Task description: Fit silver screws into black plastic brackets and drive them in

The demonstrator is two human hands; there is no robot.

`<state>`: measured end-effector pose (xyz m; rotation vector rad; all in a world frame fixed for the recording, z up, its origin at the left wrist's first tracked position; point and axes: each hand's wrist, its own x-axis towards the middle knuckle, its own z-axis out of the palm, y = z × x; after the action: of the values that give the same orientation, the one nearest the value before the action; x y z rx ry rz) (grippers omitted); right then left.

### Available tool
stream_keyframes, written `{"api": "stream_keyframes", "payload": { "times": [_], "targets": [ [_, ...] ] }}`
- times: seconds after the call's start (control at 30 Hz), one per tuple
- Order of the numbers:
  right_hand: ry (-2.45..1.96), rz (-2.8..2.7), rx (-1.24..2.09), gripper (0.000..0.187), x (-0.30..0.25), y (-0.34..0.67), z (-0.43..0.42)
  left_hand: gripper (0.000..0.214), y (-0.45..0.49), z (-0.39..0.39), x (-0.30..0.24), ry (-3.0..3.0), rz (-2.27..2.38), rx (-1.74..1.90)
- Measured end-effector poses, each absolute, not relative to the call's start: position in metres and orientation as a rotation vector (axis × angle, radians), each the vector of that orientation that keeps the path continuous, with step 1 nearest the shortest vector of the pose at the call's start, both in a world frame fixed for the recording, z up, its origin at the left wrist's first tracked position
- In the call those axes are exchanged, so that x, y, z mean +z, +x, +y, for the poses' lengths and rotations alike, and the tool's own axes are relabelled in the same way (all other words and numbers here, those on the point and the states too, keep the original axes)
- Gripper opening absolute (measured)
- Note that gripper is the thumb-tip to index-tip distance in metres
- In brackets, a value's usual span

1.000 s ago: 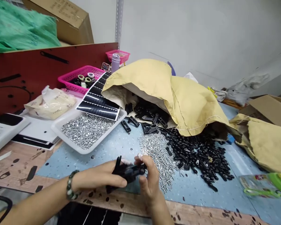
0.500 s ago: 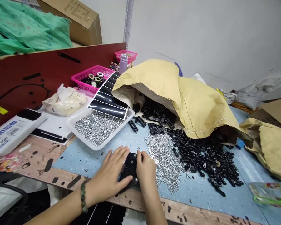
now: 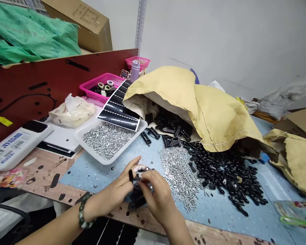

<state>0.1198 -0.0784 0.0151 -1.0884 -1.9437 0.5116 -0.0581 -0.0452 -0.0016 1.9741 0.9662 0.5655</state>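
Note:
My left hand point(image 3: 118, 190), with a bead bracelet at the wrist, pinches a small black plastic part point(image 3: 131, 176) near the table's front edge. My right hand point(image 3: 156, 197) is closed around the same cluster, fingers meeting the left hand's. Under both hands lies a small stack of black plastic pieces point(image 3: 135, 201) on the blue mat point(image 3: 97, 172). Just right of my hands is a heap of silver screws point(image 3: 180, 173), and beyond it a spread of black plastic parts point(image 3: 224, 173).
A white tray of silver nuts point(image 3: 105, 139) with black strips on it sits behind my hands. A yellow paper sack point(image 3: 206, 109) spills black parts. Pink baskets point(image 3: 102, 86), a white device point(image 3: 14, 146), a bagged item point(image 3: 71, 110), cardboard boxes and a red board point(image 3: 40, 88) surround the table.
My hands were pressed flat on the black pieces half a second ago; now they have lifted and pinch a small black part together above the stack.

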Motion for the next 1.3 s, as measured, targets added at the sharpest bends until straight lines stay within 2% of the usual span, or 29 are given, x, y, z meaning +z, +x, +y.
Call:
{"api": "stream_keyframes", "payload": {
  "times": [0.07,0.17,0.27,0.37,0.5,0.57,0.73,0.9,1.1,1.23,1.3],
  "targets": [
    [-1.159,-1.76,0.56,0.017,0.013,0.13,-0.086,0.054,-0.056,-0.043,-0.005,1.926,1.085,0.661],
    [-1.342,-1.479,0.716,0.011,0.002,0.15,-0.096,0.063,-0.053,-0.036,-0.014,2.112,1.193,0.578],
    [-1.447,-1.312,0.947,0.014,-0.01,0.164,-0.103,0.067,-0.051,-0.036,-0.02,2.313,1.053,0.411],
    [-1.447,-1.207,1.12,0.016,-0.018,0.166,-0.108,0.067,-0.055,-0.053,-0.021,2.41,1.019,0.494],
    [-1.437,-1.217,1.24,0.013,-0.022,0.157,-0.11,0.04,-0.066,-0.088,-0.029,2.565,0.913,0.642],
    [-1.451,-1.279,1.251,0.012,-0.022,0.151,-0.109,0.036,-0.071,-0.101,-0.038,2.6,0.884,0.711],
    [-1.553,-1.479,1.233,0.013,-0.022,0.144,-0.109,0.027,-0.073,-0.109,-0.052,2.569,0.85,0.974],
    [-1.58,-1.638,1.185,0.015,-0.018,0.143,-0.109,0.03,-0.071,-0.107,-0.048,2.522,0.857,0.986],
    [-1.67,-1.81,1.052,0.01,-0.022,0.144,-0.107,0.026,-0.07,-0.114,-0.043,2.532,0.935,0.795],
    [-1.777,-1.897,0.776,0.019,-0.02,0.146,-0.11,0.037,-0.067,-0.114,-0.025,2.443,0.978,0.642],
    [-1.623,-1.982,0.594,0.022,-0.011,0.142,-0.114,0.045,-0.065,-0.113,-0.014,2.345,1.007,0.566]
  ]
}}
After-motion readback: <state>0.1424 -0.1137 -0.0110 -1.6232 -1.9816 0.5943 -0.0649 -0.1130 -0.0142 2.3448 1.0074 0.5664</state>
